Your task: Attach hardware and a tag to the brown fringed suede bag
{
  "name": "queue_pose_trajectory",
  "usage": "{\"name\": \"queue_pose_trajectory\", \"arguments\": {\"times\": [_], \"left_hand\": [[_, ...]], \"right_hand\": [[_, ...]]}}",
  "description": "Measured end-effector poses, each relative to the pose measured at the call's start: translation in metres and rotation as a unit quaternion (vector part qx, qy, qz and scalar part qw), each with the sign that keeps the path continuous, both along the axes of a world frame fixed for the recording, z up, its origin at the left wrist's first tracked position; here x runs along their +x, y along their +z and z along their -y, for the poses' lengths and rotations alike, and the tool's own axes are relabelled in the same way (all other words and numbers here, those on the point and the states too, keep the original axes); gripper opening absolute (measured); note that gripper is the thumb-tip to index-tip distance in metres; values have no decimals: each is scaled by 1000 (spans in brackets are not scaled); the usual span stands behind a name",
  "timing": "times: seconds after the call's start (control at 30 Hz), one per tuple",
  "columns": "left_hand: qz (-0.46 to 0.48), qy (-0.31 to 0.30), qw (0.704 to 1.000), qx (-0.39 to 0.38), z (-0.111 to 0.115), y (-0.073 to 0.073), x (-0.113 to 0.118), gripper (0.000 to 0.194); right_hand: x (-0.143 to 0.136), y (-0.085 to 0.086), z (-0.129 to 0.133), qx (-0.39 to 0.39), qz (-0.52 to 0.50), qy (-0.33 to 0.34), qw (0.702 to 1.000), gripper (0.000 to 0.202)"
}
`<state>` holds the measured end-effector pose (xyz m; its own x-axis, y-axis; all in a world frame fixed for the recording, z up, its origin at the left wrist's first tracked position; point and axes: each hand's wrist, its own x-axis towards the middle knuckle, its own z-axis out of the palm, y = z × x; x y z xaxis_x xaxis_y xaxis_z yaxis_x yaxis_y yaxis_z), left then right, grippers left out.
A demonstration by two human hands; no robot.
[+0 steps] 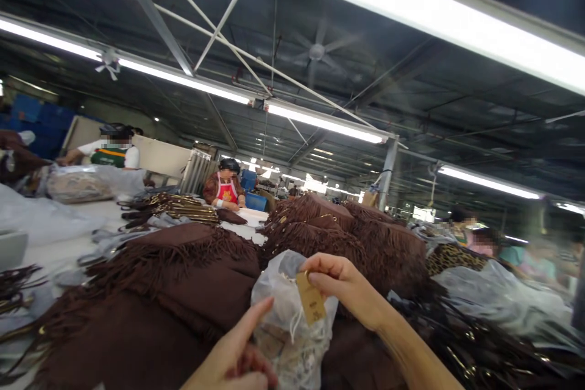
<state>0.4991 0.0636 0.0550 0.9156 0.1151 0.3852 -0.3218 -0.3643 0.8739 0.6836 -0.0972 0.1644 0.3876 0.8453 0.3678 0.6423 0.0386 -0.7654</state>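
My right hand (340, 280) pinches the top of a tan hang tag (311, 303) between thumb and fingers. The tag has small dark print and hangs in front of a clear plastic bag (292, 353). White strings and pale tags show inside the bag, though most of its contents are blurred. My left hand (240, 350) is at the bag's left side, index finger stretched out toward it and the other fingers partly curled, with nothing visible in them. Brown fringed bags (201, 280) lie piled beside and behind the plastic bag.
More brown fringed pieces (388, 250) are heaped ahead. Dark straps with gold metal fittings (470, 341) lie at the right, near clear plastic sheeting (498, 292). A person in a red apron (226, 189) works across the table; another in a green apron (109, 155) is farther left.
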Motion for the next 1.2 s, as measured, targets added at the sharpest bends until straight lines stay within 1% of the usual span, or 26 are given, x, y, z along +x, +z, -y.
{"name": "queue_pose_trajectory", "arguments": {"times": [0.03, 0.07, 0.1, 0.13, 0.17, 0.2, 0.27, 0.3, 0.33, 0.4, 0.5, 0.57, 0.63, 0.7, 0.77, 0.9, 0.97, 1.0, 1.03, 1.1, 1.13, 1.2], "left_hand": [[-16, -18, 997, -74, 7, 4, 8, 89], [-35, -42, 984, -169, 15, 7, 14, 100], [-55, -69, 962, -258, 23, 11, 19, 105], [-78, -94, 936, -331, 30, 14, 20, 103], [-102, -114, 913, -378, 37, 16, 19, 96], [-126, -123, 902, -394, 43, 18, 16, 86], [-166, -128, 893, -398, 51, 19, 6, 68], [-176, -124, 894, -394, 53, 18, 0, 61], [-174, -118, 899, -383, 53, 17, -5, 55], [-158, -111, 919, -343, 52, 15, -12, 41], [-143, -84, 952, -258, 44, 12, -15, 33], [-145, -57, 963, -219, 38, 11, -17, 31], [-139, -53, 968, -202, 33, 11, -20, 28], [-125, -80, 965, -217, 32, 10, -23, 22], [-106, -124, 952, -259, 34, 8, -25, 15], [-100, -218, 898, -369, 44, 1, -21, 8], [-103, -243, 873, -411, 48, -4, -16, 7], [-99, -248, 865, -424, 50, -6, -14, 7], [-95, -250, 862, -431, 51, -8, -12, 8], [-94, -238, 866, -430, 51, -12, -9, 18], [-97, -228, 872, -422, 50, -14, -8, 23], [-119, -194, 899, -374, 46, -16, -7, 29]], "right_hand": [[-11, -3, 3, -6, -13, 21, 1000, 31], [-21, -6, 6, -8, -23, 38, 999, 28], [-28, -9, 10, -7, -29, 51, 998, 26], [-34, -13, 14, -4, -34, 59, 998, 23], [-39, -16, 19, 0, -37, 62, 997, 21], [-42, -20, 24, 3, -41, 62, 997, 20], [-46, -25, 35, 3, -63, 68, 996, 19], [-48, -28, 40, 1, -84, 79, 993, 19], [-48, -31, 45, -1, -107, 93, 990, 18], [-49, -37, 55, -4, -152, 123, 981, 20], [-48, -48, 66, -4, -192, 151, 970, 30], [-47, -57, 70, 6, -207, 150, 967, 31], [-46, -65, 72, 23, -230, 140, 963, 30], [-46, -73, 71, 34, -254, 132, 958, 28], [-47, -79, 68, 32, -268, 128, 954, 28], [-49, -85, 63, 25, -284, 130, 950, 30], [-49, -87, 62, 21, -289, 132, 948, 29], [-49, -87, 62, 19, -291, 136, 947, 28], [-48, -86, 62, 18, -292, 140, 946, 27], [-47, -85, 62, 17, -284, 145, 948, 27], [-46, -85, 62, 15, -277, 143, 950, 27], [-45, -82, 63, -5, -256, 132, 958, 28]]}}
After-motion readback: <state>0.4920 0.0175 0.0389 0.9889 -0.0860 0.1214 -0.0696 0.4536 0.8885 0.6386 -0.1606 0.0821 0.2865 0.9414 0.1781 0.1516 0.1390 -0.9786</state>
